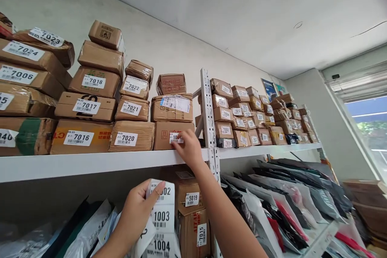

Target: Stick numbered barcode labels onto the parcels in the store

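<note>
My right hand [189,148] reaches up to the top shelf [90,163] and presses a small white number label [174,137] onto the front of a brown cardboard box [165,134]. Its fingers are closed on the label's edge. My left hand [137,209] is lower down, in front of the shelf below. It grips a strip of white barcode labels [163,217] printed 1003 and 1004, with the thumb over the top one.
Labelled brown boxes such as box 7020 [132,136] and box 7016 [81,137] fill the top shelf. A white perforated upright [208,117] splits the rack. Black and grey mailer bags [287,193] lie on the lower shelf at right. A window [370,129] is far right.
</note>
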### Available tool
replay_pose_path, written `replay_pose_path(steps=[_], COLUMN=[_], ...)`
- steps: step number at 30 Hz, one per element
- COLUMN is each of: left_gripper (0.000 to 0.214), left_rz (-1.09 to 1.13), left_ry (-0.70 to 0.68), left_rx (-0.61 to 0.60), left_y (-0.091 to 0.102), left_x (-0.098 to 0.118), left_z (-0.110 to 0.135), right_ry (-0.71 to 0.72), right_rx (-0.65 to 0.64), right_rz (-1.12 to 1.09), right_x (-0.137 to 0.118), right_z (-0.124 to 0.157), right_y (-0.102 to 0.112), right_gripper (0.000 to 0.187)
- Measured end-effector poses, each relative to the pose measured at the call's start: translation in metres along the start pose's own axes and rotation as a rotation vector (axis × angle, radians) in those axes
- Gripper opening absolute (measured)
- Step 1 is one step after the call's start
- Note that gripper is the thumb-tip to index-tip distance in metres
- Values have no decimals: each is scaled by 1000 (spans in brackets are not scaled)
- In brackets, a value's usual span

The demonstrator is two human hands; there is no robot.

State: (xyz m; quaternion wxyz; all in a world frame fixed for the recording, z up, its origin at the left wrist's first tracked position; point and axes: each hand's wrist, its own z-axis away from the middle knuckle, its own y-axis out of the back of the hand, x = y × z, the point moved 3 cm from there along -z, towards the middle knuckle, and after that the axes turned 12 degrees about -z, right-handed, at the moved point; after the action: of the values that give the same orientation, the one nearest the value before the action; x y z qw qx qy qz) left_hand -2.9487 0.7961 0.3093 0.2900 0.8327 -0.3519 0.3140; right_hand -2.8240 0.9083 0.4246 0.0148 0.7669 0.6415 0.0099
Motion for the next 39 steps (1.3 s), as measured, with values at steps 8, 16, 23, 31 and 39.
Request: replay_pose_path(steps=[8, 16, 23, 31, 39], left_gripper=[46, 48, 39, 45, 44], left_rz=[-12, 45, 176, 183, 91], left_ry=[-198, -198, -179, -177, -256], left_rx=[38, 8, 88, 105, 157], left_y=[7, 1, -8, -3, 27], left_x=[36, 41, 39, 44, 79], left_z=[-28, -42, -45, -64, -79], right_ry=[-215, -495, -460, -274, -64], right_rx=[-149, -200, 60, 166, 236], right_rz=[-645, -954, -929, -697, -587], right_x=[-25, -26, -21, -34, -36], right_z=[18, 41, 47, 25, -70], right_y=[23, 15, 5, 0, -2], right_gripper=[25, 24, 17, 13, 9])
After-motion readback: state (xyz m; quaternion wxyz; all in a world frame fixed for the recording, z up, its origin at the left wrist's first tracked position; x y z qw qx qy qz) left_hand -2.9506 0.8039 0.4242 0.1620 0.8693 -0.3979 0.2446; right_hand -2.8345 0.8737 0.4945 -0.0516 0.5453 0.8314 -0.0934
